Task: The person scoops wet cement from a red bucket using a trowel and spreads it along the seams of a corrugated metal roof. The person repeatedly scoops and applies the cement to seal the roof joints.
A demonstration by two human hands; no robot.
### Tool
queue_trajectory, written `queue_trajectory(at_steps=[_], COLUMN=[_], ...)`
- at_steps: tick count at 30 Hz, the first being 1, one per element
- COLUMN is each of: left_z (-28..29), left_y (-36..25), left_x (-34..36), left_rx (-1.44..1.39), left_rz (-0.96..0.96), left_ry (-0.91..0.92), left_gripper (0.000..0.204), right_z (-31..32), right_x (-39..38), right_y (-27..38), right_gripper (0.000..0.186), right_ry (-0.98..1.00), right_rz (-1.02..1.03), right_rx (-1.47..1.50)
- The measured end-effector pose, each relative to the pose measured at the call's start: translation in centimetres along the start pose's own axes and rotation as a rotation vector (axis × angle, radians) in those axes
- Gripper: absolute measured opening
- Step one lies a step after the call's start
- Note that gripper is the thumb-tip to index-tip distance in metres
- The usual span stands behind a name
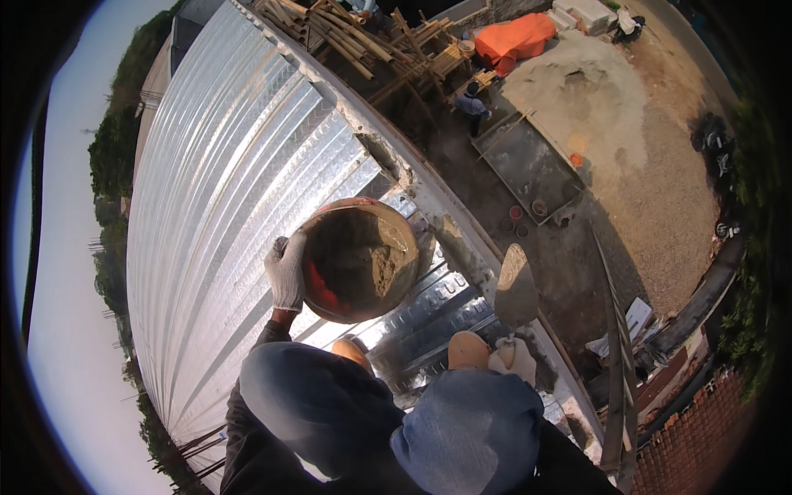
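Round reddish bucket (324, 289), mouth up, grey mortar (386, 268) inside; trowel (516, 289) to its right, greyish blade pointing forward.

The handle of the mortar-coated metal trowel (516, 289) is mostly hidden in the white-gloved right hand (513, 360), whose forearm disappears behind the blue denim right knee (470, 429). Both knees cover the heels of the tan rounded shoes (469, 351). The round red-stained bucket (320, 285) conceals its own underside. The distant pale-shirted worker (471, 105) is too small for detail.
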State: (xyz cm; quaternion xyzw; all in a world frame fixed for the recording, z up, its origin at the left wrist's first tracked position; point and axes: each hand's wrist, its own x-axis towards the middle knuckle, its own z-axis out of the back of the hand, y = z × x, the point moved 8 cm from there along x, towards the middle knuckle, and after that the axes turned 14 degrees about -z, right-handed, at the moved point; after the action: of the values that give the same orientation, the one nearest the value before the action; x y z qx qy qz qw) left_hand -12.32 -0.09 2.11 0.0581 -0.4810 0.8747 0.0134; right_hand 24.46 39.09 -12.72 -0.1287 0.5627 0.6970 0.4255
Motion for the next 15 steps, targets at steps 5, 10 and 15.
queue_trajectory(at_steps=[5,10,15], left_z=[-1.6,-1.6,-2.4], left_y=[-1.7,-1.6,-3.3], left_x=[1.0,3.6,6.1], left_rx=[0.068,0.181,0.309], left_rz=[0.019,0.029,0.053], left_ry=[0.078,0.236,0.443], left_gripper=[0.028,0.032,0.044], right_z=[0.1,-0.1,0.0], right_x=[-0.7,-0.6,-0.5], right_y=[1.3,1.6,1.7], right_gripper=[0.042,0.037,0.035], right_ry=[-0.05,-0.078,-0.087], right_rz=[-0.066,-0.045,-0.04], right_rx=[-0.003,-0.031,-0.042])
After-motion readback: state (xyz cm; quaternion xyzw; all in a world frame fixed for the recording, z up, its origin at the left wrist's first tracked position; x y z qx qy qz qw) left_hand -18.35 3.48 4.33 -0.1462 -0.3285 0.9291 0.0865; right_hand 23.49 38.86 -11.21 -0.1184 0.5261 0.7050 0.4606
